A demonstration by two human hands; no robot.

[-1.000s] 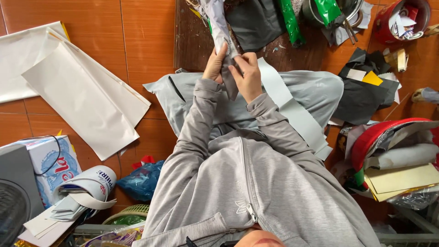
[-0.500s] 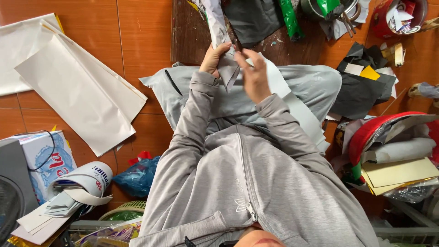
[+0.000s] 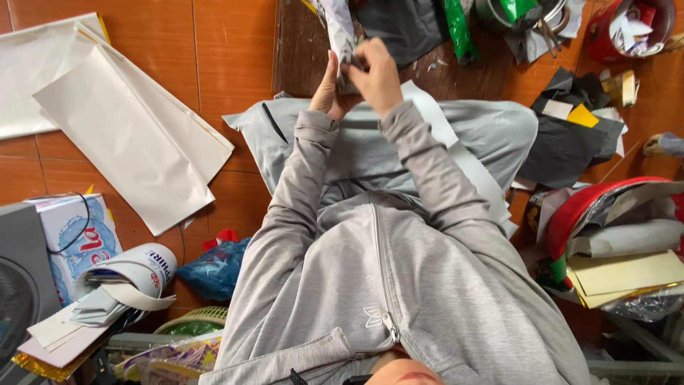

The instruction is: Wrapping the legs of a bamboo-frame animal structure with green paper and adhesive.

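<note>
Orange tiled floor (image 3: 235, 43) all around, cluttered on both sides. Two hands raised together over the lap: left hand (image 3: 329, 89) and right hand (image 3: 374, 75), fingers of both curled closed on one folded grey-white sheet (image 3: 340, 32), held upright above the knees and just in front of a dark wooden board (image 3: 299, 50). One long pale strip (image 3: 463, 157) draped across the right thigh, running down past the sleeve. Three or so large white paper sheets (image 3: 121, 150) fanned out flat on the floor at left, well apart from the hands. One blue and white carton (image 3: 71, 239) lower left, with a white cap (image 3: 135, 267) just beside it and a crumpled blue bag (image 3: 214, 267) near. One red bucket (image 3: 616, 32) stuffed with paper scraps, top right. One red curved tray (image 3: 584, 207) at right, holding rolled white sheets, yellowish card (image 3: 627, 274) beneath. Dark fabric pieces (image 3: 563, 142) between bucket and tray.
</note>
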